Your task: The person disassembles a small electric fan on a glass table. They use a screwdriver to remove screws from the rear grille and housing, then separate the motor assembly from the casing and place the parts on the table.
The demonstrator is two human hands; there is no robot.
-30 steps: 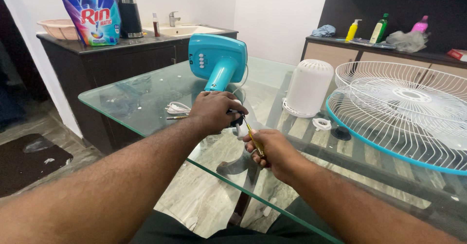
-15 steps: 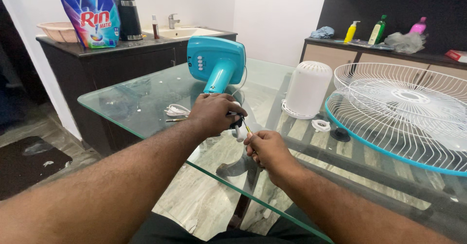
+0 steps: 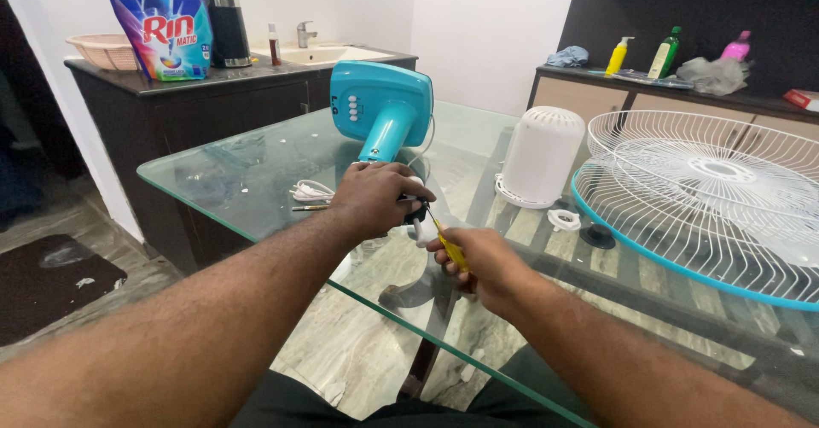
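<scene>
Starting at the left: detergent pouch [image 3: 162, 23] and black kettle [image 3: 227, 27] on the dark counter [image 3: 171, 82]. White cable [image 3: 311, 191] lies on the glass table [image 3: 230, 180]. Left hand [image 3: 375, 196] clamped over a small dark part at the foot of the teal fan body [image 3: 381, 104]; the part is mostly hidden. Right hand [image 3: 482, 262] closed around a yellow-handled screwdriver [image 3: 447, 242], tip touching that part. Further right: white motor cover [image 3: 540, 155] upright, then the wire fan guard [image 3: 708, 197] with teal rim, lying flat.
</scene>
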